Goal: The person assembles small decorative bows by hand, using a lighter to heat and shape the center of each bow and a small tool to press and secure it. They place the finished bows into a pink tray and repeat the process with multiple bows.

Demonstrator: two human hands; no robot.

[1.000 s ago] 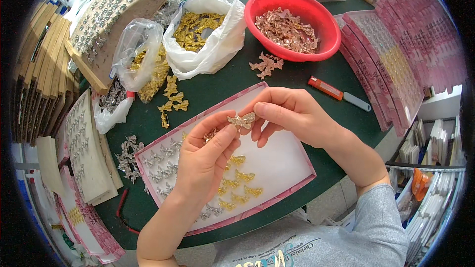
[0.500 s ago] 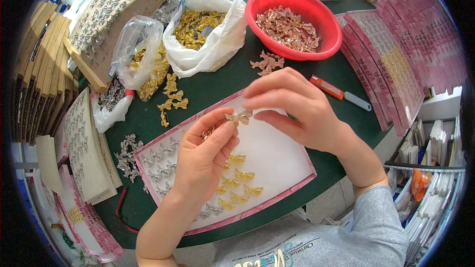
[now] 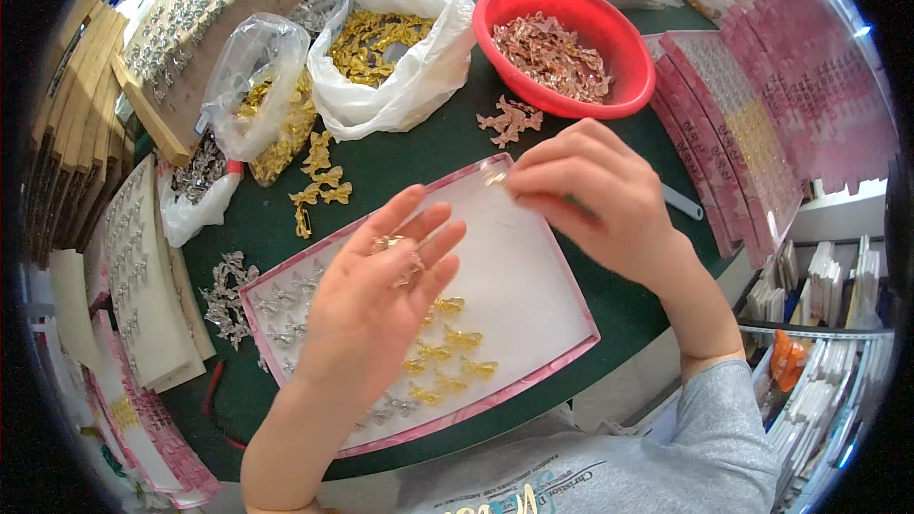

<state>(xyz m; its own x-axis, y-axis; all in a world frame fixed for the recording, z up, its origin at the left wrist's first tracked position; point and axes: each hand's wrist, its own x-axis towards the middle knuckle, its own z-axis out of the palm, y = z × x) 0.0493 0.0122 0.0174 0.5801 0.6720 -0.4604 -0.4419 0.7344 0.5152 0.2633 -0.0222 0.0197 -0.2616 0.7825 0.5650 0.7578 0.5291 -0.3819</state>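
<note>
1. Left hand (image 3: pixel 376 300): hovers over the pink-rimmed card tray (image 3: pixel 533 376), fingers spread and loosely curled, palm down. A few small metal ornaments (image 3: pixel 400 255) lie among the fingertips; whether they are gripped or merely rest there I cannot tell.
2. Right hand (image 3: pixel 595 195): at the tray's far corner, thumb and forefinger pressed together on a small pale butterfly charm (image 3: pixel 493 171) that sits just over the pink rim.
3. Tray contents: gold butterfly charms (image 3: pixel 447 352) in rows near the middle, silver butterfly charms (image 3: pixel 281 309) along the left end. The right half of the white bed is bare.
4. Handling, as a judgement: the charm is thin and light, so a fingertip pinch on its body rather than its wings should keep it level; seating it in line with the gold rows calls for a slow, low approach, with the left hand drawn aside so that it does not mask the row.
5. Edges: the tray's raised rim could catch a wing as the piece crosses it.
6. Surroundings: loose gold charms (image 3: pixel 319 181) lie on the green table (image 3: pixel 428 148) just beyond the tray; a red bowl (image 3: pixel 609 38) of rose-coloured pieces and a white bag (image 3: pixel 433 71) of gold pieces stand farther back.
7. Open room: green surface between tray and bowl is largely free; stacked pink cards (image 3: pixel 752 114) crowd the right side.
</note>
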